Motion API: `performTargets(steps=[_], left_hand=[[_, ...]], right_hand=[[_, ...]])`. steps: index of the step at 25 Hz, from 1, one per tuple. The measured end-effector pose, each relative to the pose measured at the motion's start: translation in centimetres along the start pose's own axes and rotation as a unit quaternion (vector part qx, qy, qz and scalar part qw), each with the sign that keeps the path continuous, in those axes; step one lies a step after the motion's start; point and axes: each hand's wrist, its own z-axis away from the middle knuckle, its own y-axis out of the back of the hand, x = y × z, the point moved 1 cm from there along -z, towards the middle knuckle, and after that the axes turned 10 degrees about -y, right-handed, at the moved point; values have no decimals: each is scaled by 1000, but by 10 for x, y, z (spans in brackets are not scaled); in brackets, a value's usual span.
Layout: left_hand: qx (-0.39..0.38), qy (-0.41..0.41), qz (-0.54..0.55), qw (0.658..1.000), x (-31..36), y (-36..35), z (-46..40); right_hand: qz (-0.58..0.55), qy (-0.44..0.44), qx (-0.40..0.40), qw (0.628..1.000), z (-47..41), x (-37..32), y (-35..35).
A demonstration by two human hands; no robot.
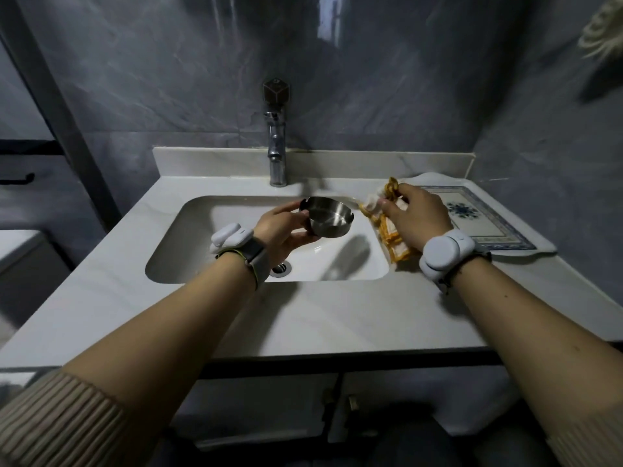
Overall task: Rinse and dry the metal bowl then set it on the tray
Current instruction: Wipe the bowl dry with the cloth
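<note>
A small round metal bowl point(328, 217) with notches in its rim is held above the white sink basin point(188, 244). My left hand point(285, 232) grips it from the left, thumb on the rim and fingers under the base. My right hand point(416, 215) is closed on a white cloth with yellow-orange edging point(387, 230), which hangs over the basin's right edge, just right of the bowl. The tray point(495, 235), white with a blue patterned border, lies flat on the counter at the far right, partly hidden by my right hand.
A chrome tap point(277, 153) stands behind the basin at the centre, with no water running. The drain point(279, 267) shows below my left wrist. Grey marble wall surrounds the pale counter point(303, 318). White trackers sit on both wrists.
</note>
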Motion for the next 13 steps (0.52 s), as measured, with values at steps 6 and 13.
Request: performTargets(steps=[6,13], left_hand=[[11,18,55,998,-3,-33,19],[90,1,87,992,-17,-49,23]], right_hand=[[-87,-98,-11,991,30,-4,-3],[-115,-61,-21,991,57,-16,-11]])
